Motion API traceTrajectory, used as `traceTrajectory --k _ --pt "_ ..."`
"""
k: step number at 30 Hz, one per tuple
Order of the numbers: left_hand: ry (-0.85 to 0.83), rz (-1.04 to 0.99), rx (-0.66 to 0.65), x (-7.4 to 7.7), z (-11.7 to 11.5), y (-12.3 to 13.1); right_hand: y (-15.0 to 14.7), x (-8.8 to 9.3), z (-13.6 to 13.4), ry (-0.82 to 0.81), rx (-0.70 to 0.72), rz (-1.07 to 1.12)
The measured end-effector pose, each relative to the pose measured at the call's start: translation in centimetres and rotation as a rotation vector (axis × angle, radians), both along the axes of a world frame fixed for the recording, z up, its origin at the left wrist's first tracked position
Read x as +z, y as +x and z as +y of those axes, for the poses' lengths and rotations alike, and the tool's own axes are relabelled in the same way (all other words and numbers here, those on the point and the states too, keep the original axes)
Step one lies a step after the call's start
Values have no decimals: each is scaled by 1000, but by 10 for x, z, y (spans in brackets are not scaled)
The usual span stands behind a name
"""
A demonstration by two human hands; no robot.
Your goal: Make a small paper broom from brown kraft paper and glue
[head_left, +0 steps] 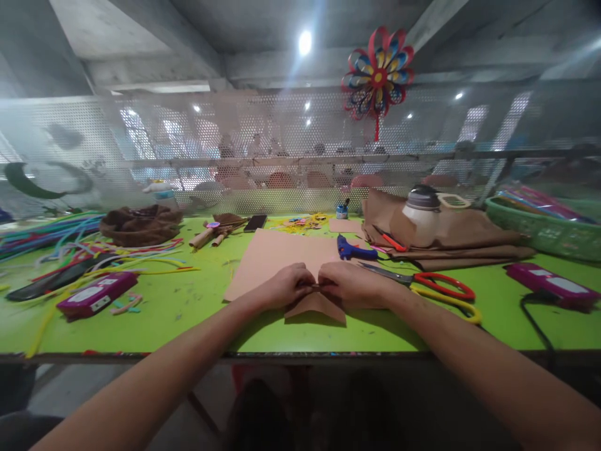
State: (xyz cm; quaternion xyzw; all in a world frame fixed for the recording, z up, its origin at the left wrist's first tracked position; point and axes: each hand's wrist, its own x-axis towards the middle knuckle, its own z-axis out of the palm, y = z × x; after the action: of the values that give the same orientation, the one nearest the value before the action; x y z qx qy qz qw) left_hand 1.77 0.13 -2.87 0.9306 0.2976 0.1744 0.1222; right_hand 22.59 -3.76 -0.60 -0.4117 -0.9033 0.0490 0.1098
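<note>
Your left hand (295, 285) and right hand (339, 283) pinch small brown paper (314, 308) near front edge of worktop (188, 329). Pull too hard, paper may rip. Right hand slips sideways, scissors (413, 280) may poke.

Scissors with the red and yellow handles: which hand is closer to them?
Right. The right hand is close beside the blades of the scissors; the left hand is farther off to the left, beyond the right hand.

the green table (154, 322) carries tan paper (277, 254) across its middle, a phone (255, 223) and basket (521, 227) toward its far edge.
</note>
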Motion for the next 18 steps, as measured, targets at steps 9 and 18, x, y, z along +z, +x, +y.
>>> traceTrajectory --k 9,18 --pt "26 -48 79 -6 -1 -4 -9 0 -2 110 16 -108" --pt "54 -67 11 -12 3 -5 -4 -4 0 99 35 -99"
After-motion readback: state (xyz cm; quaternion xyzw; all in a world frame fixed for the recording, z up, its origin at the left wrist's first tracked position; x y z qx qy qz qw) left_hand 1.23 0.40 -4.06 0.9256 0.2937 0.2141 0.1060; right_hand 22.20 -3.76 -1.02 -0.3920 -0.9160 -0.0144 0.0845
